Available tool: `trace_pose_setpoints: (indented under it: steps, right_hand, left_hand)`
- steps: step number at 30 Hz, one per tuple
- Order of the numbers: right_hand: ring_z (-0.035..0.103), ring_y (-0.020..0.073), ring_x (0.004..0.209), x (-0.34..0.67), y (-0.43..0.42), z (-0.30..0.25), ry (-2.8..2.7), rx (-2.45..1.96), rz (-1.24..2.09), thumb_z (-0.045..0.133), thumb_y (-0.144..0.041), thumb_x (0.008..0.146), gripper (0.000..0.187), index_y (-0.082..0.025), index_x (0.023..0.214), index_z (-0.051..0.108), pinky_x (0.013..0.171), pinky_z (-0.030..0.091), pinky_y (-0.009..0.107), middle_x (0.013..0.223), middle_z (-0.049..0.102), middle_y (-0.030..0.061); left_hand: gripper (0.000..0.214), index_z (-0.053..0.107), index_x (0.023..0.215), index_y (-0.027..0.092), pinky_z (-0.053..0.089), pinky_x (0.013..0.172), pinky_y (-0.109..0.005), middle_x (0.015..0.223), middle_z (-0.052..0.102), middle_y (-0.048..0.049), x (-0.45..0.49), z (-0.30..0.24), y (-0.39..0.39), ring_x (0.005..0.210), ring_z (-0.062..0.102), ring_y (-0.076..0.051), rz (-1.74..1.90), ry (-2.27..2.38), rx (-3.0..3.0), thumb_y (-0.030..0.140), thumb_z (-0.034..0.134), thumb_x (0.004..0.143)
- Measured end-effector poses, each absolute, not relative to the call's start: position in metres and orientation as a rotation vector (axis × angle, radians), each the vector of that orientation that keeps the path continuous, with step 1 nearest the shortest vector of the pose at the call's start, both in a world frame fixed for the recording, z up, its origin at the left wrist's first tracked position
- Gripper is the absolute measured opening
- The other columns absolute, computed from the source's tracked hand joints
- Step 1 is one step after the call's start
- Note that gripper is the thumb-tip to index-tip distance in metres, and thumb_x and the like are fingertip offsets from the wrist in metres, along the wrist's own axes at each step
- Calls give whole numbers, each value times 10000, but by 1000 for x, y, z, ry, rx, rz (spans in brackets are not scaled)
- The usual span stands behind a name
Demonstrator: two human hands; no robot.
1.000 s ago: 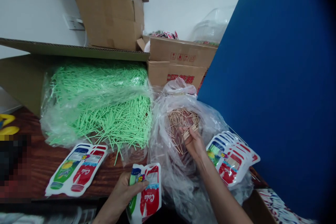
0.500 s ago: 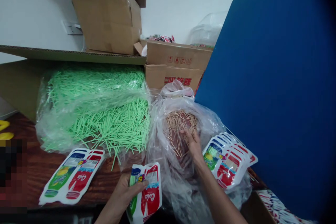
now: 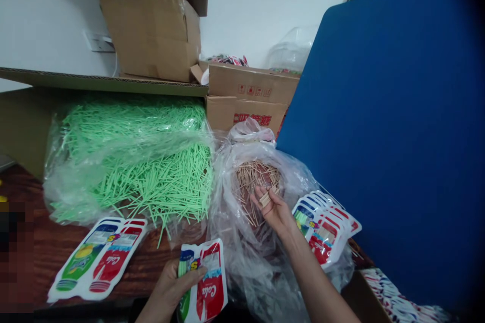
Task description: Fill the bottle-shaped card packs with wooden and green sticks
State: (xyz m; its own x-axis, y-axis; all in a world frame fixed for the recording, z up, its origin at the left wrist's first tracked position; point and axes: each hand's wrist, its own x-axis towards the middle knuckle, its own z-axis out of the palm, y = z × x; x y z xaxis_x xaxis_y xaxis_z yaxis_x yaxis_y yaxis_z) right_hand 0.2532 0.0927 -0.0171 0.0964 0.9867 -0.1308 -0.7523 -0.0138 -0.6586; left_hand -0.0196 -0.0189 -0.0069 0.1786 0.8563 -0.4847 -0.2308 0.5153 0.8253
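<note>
My left hand (image 3: 172,285) grips a bottle-shaped printed pouch (image 3: 204,287) at the bottom centre, thumb across its top, with green sticks showing in its green half. My right hand (image 3: 275,209) is inside a clear plastic bag (image 3: 242,247) of wooden toothpicks (image 3: 252,181), fingers pinched on a small bunch of toothpicks lifted just above the pile.
A big bag of green plastic sticks (image 3: 132,161) spills from an open cardboard box (image 3: 22,116) at left. Flat empty pouches (image 3: 96,260) lie on the wooden table; a stack of filled pouches (image 3: 326,227) sits right of the bag. A blue panel (image 3: 390,126) stands at right; more boxes (image 3: 246,93) behind.
My right hand dipped its fingers into the toothpick pile and has come back up with a small bunch pinched. The left hand and pouch stayed put; the view drifted slightly.
</note>
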Motion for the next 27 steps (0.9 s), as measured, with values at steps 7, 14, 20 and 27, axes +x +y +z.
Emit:
trace_pose_setpoints:
  steps: [7,14,20,27]
  right_hand:
    - [677,209,912,183,41,29,-600,-583,1424,653,-312,811,85,-262,877,635,1012,415,476,823,715,-6]
    - [647,221,975,136,5,34,-691,-612,1508,612,-349,842,130,-257,931,589,911,479,398,808,688,14]
    - [665,212,899,130,-4,26,-733,-704,1535,612,-373,838,130,-260,889,574,785,520,341,848,702,6]
    - [655,214,937,138,-12,27,-823,-763,1540,608,-356,849,138,-229,903,618,829,508,345,959,715,37]
  left_hand:
    - [219,691,676,128,431,530,-214,602,685,-10,-21,2,-19,523,575,-135,841,1007,829,324,786,656]
    - [163,718,715,115,419,565,-213,651,700,-25,-18,19,-26,550,567,-126,837,871,885,271,761,695]
    - [196,739,770,116,433,589,-222,680,706,-31,-16,26,-30,577,583,-141,851,821,851,271,780,658]
    - [202,739,721,119,443,578,-227,659,716,-32,-14,31,-31,565,595,-152,878,849,852,296,793,639]
